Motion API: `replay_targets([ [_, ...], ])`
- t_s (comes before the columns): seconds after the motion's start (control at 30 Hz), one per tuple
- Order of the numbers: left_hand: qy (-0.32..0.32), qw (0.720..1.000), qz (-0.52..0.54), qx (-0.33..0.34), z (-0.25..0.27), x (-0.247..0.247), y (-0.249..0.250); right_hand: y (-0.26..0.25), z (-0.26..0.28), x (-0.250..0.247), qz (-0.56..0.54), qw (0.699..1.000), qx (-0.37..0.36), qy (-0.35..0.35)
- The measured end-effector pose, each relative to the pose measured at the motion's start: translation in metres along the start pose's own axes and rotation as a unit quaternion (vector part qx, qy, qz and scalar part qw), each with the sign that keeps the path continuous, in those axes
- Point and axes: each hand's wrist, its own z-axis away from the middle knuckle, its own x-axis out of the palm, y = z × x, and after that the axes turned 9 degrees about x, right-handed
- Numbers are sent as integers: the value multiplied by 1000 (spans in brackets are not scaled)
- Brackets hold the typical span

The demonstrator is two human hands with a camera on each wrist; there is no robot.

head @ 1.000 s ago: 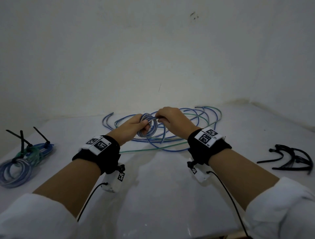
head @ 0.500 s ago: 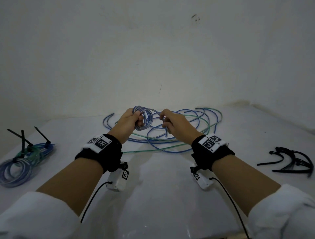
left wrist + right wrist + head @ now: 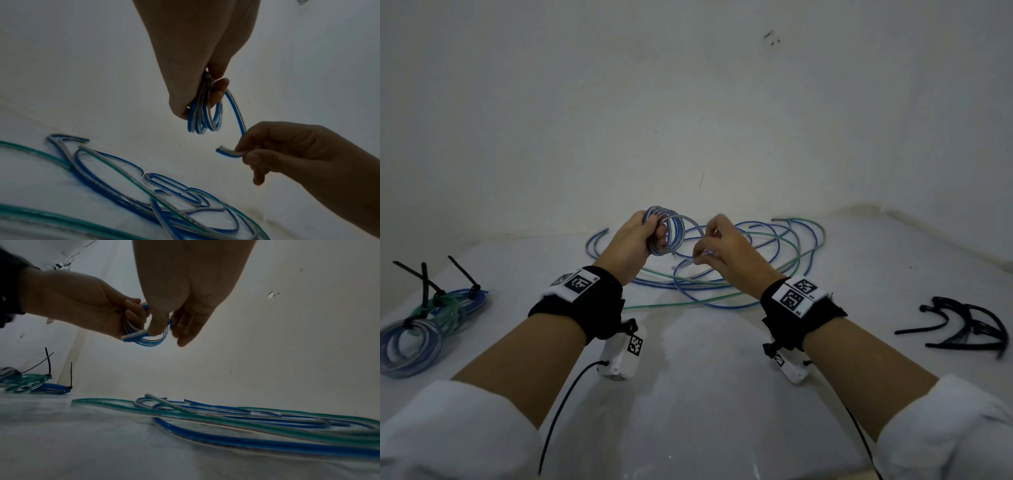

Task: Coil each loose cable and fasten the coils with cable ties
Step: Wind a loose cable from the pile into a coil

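Observation:
My left hand grips a small coil of blue-and-clear cable, held above the white table. The same coil hangs from the left fingers in the left wrist view. My right hand pinches the free end of that cable just right of the coil, between thumb and fingers. In the right wrist view the cable end sticks out left of my right fingers. Below both hands lies a tangle of loose blue and green cables on the table.
Three tied coils with black cable ties lie at the table's left edge. A bunch of loose black cable ties lies at the right. A white wall stands close behind the table.
Both hands rose from the cable pile with the coil. The right hand drew away from the coil and now pinches the cable's free end.

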Motion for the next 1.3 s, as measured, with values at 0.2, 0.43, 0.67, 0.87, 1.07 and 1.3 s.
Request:
replay_targets([
  [0.2,-19,999,32,-2,1,0,-3,-8,-7,-3,-76,995,10,62],
  [0.43,-37,996,-78,32,6,14,-10,-21,-11,8,-147,986,71,34],
  [0.67,-100,982,-157,43,16,26,-10,-32,-10,6,-347,915,205,7],
  [0.87,-131,955,-259,60,14,25,-11,-29,-7,0,-281,935,214,22],
  [1.07,-174,940,-289,50,11,16,-15,-11,-11,-17,-213,964,158,-22],
  [1.3,-168,949,-263,37,7,22,-13,-12,-11,-24,-219,949,196,-117],
])
